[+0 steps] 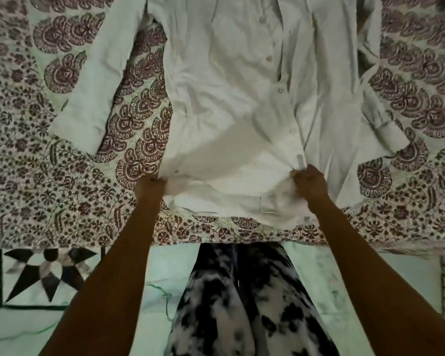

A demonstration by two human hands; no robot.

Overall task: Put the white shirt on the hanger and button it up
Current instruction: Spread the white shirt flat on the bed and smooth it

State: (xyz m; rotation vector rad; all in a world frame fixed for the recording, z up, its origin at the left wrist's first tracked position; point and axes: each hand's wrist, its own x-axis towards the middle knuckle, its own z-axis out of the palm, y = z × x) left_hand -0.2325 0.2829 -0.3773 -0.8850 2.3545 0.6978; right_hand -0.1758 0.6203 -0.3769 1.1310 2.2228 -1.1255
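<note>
The white shirt [229, 98] lies spread on the patterned bedspread, front up, its hem towards me and both sleeves stretched out to the sides. A row of small buttons [280, 90] runs down the placket. My left hand [152, 185] is closed on the hem at the shirt's left bottom corner. My right hand [310, 179] is closed on the hem at the foot of the placket. The fabric between the two hands is bunched and folded over. No hanger shows in the view.
The bedspread [62, 176] has a brown floral print and ends at a near edge just below the hem. Beneath it lies a pale tiled floor [113, 291] with a dark star motif [46, 273]. Black-and-white patterned clothing [242, 304] hangs between my arms.
</note>
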